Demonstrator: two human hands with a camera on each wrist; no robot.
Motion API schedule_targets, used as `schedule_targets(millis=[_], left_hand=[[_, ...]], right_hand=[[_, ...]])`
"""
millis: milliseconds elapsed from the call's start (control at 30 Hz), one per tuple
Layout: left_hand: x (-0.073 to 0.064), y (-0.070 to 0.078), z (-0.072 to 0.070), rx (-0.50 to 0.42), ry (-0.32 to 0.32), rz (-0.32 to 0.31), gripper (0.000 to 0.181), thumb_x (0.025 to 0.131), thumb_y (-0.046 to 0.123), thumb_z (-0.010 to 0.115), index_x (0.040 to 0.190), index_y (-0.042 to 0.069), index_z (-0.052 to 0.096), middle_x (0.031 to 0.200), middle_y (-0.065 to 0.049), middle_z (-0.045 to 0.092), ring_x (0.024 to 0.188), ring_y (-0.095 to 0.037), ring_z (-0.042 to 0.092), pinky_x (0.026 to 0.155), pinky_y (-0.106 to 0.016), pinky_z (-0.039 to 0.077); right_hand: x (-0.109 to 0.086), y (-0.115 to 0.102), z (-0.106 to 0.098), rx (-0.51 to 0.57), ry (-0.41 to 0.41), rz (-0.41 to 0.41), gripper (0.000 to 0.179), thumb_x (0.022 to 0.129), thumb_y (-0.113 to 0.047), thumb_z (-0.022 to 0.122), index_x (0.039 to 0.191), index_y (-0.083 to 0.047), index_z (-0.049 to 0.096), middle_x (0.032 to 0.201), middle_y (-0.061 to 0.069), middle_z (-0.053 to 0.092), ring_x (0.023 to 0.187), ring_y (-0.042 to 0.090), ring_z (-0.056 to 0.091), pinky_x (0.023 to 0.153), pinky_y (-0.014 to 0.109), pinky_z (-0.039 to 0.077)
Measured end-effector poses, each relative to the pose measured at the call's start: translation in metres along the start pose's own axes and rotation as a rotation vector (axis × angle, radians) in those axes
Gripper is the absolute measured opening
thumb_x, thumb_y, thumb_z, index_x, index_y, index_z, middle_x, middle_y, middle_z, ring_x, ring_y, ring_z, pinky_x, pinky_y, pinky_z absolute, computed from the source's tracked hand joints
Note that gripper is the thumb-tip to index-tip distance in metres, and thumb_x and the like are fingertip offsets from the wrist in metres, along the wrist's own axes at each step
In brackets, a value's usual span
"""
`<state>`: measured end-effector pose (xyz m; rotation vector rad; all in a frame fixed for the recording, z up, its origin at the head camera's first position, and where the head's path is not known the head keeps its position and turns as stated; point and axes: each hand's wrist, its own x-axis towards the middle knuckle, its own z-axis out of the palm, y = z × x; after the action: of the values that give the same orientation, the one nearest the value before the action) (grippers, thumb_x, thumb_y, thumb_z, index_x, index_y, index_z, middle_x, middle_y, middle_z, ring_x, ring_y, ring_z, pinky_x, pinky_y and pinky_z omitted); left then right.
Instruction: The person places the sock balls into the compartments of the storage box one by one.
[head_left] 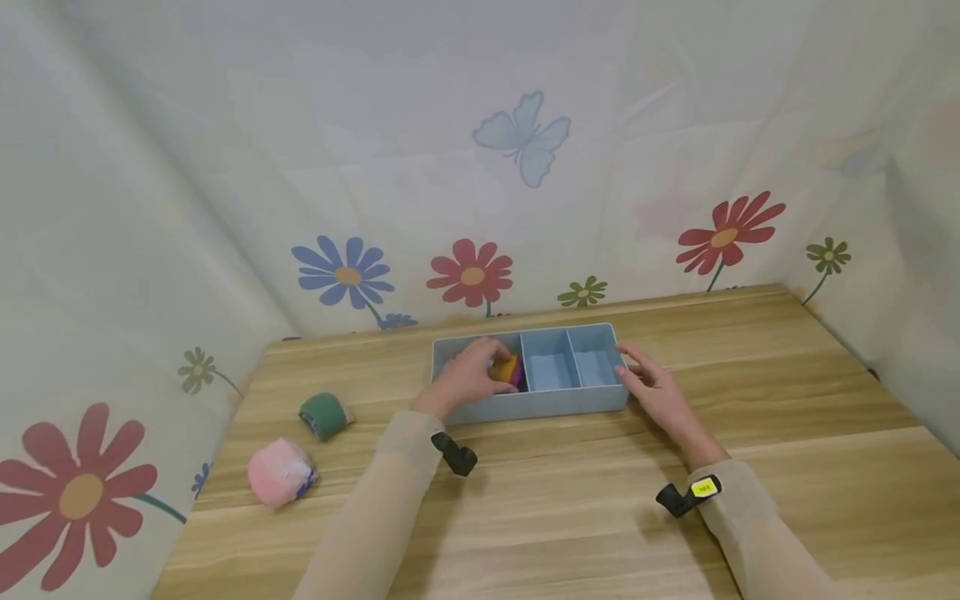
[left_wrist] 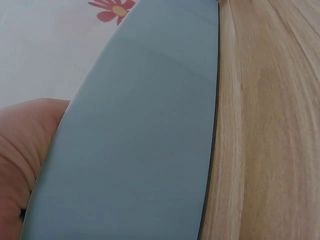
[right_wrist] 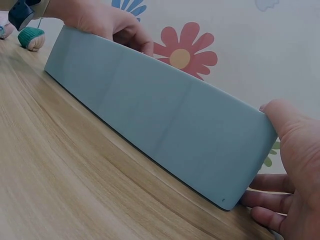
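A long light-blue box [head_left: 540, 406] with dividers stands on the wooden table. My left hand [head_left: 471, 373] reaches down into its left compartment, where thumb and fingers hold a yellow-and-purple bundle [head_left: 507, 369], partly hidden by the hand. At the box's right end, my right hand [head_left: 660, 400] grips the end wall, its thumb tip over the rim and other fingers low against the outside in the right wrist view. The middle and right compartments show bare floors. Only the box's outer wall [left_wrist: 135, 125] and part of the left hand [left_wrist: 25, 155] appear in the left wrist view.
On the table's left side lie a green rolled cloth bundle [head_left: 325, 415] and, nearer me, a pink bundle [head_left: 280, 472] with white and blue on it. A flowered curtain [head_left: 420, 183] rises behind the wooden table [head_left: 540, 517] and along both sides.
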<state>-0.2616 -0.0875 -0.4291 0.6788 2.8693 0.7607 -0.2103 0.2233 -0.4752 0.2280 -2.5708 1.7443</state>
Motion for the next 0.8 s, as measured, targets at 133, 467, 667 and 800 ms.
schedule_targets(millis=[133,467,667,800], left_hand=[[-0.006,-0.002,-0.001,-0.04,0.049,0.046,0.047,0.074,0.038,0.077,0.109,0.013,0.059,0.108,0.001,0.056,0.098,-0.016,0.052,0.089,-0.038,0.045],[-0.018,0.0,-0.011,-0.093,0.156,0.14,0.042,0.079,0.032,0.074,0.11,0.009,0.06,0.109,-0.001,0.059,0.105,-0.018,0.053,0.093,-0.033,0.043],[-0.026,0.003,-0.016,-0.098,0.157,0.133,0.04,0.083,0.029,0.07,0.114,0.007,0.059,0.112,-0.003,0.058,0.107,-0.022,0.053,0.093,-0.036,0.043],[-0.032,0.006,-0.021,-0.122,0.181,0.133,0.039,0.085,0.027,0.068,0.116,0.005,0.058,0.115,-0.007,0.057,0.104,-0.028,0.053,0.089,-0.039,0.045]], right_hand=[[-0.004,-0.011,0.002,0.036,-0.015,0.002,0.052,0.096,-0.033,0.051,0.142,-0.014,0.038,0.14,0.022,0.039,0.123,0.039,0.041,0.097,0.055,0.033],[-0.002,0.001,0.002,0.003,0.0,0.004,0.055,0.094,-0.042,0.05,0.142,-0.018,0.038,0.138,0.022,0.042,0.121,0.039,0.043,0.096,0.054,0.034],[-0.003,0.001,0.003,-0.012,-0.01,0.013,0.056,0.094,-0.044,0.05,0.143,-0.019,0.037,0.138,0.022,0.042,0.122,0.038,0.042,0.096,0.054,0.033],[-0.003,0.0,0.003,-0.009,-0.004,0.014,0.056,0.094,-0.044,0.05,0.142,-0.018,0.038,0.134,0.025,0.045,0.122,0.039,0.042,0.096,0.054,0.033]])
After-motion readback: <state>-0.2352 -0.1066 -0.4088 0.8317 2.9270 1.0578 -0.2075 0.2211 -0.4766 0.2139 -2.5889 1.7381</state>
